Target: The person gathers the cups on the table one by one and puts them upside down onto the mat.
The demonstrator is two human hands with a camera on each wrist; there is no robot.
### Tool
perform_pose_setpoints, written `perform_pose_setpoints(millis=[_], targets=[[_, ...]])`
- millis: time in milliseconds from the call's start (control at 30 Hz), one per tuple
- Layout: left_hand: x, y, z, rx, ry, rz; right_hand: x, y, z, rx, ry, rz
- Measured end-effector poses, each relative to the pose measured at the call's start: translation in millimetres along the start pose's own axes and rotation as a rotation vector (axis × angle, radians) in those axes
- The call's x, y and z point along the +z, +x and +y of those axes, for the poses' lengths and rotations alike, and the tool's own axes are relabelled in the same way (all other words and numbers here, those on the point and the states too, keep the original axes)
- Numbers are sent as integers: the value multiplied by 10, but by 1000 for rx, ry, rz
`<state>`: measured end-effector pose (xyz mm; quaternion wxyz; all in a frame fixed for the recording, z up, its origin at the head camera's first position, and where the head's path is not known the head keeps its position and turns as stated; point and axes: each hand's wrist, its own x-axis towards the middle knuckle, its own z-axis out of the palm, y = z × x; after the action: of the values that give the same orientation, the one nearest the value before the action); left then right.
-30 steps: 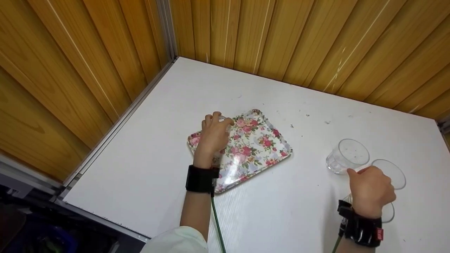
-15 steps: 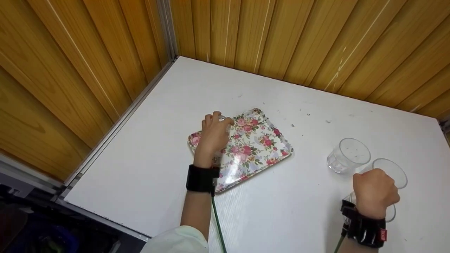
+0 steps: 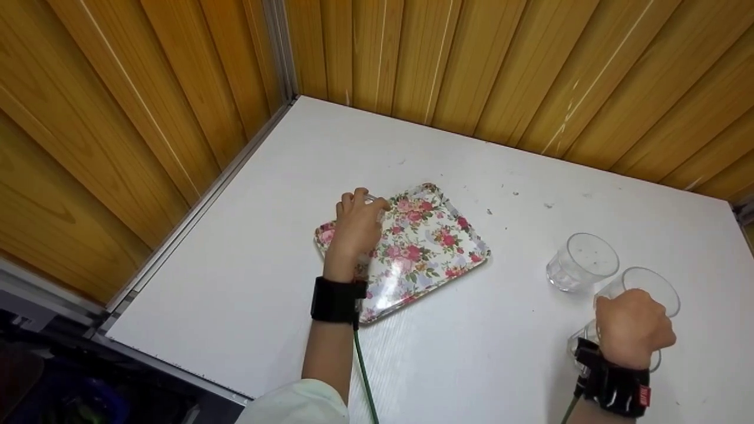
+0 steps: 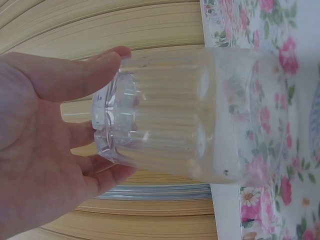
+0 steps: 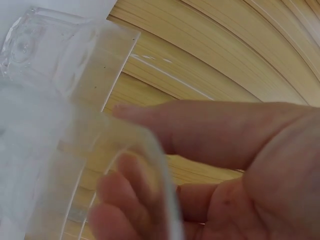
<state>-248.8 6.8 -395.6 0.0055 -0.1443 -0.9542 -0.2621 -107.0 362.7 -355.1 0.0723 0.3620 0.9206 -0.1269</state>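
Observation:
My left hand [image 3: 356,227] grips a clear drinking glass [image 4: 165,115] by its base. The glass is upside down, its rim at the floral tray [image 3: 412,247]; from above, the hand hides most of it. On the right, my right hand [image 3: 633,327] hangs over two clear glasses, the middle glass [image 3: 662,288] and the front glass [image 3: 574,344], which it partly covers. In the right wrist view, its thumb [image 5: 185,125] and bent fingers stand apart, the fingers showing through a blurred glass [image 5: 30,150] close to the camera.
Another clear glass [image 3: 580,262] stands just behind these two, on the white table [image 3: 235,282]. Wooden panel walls [image 3: 400,59] close off the back and left side. A green cable [image 3: 365,377] trails from the left wrist strap.
My right hand has shifted a little right and toward the front, away from the rear glass and over the front glass. The left hand stays on its glass.

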Motion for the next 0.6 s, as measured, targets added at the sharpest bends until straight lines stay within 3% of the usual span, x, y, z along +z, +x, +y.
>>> perform_pose_setpoints(millis=[600], targets=[[-17, 10, -11, -23, 0, -28, 21, 7, -1, 28, -106, -117]])
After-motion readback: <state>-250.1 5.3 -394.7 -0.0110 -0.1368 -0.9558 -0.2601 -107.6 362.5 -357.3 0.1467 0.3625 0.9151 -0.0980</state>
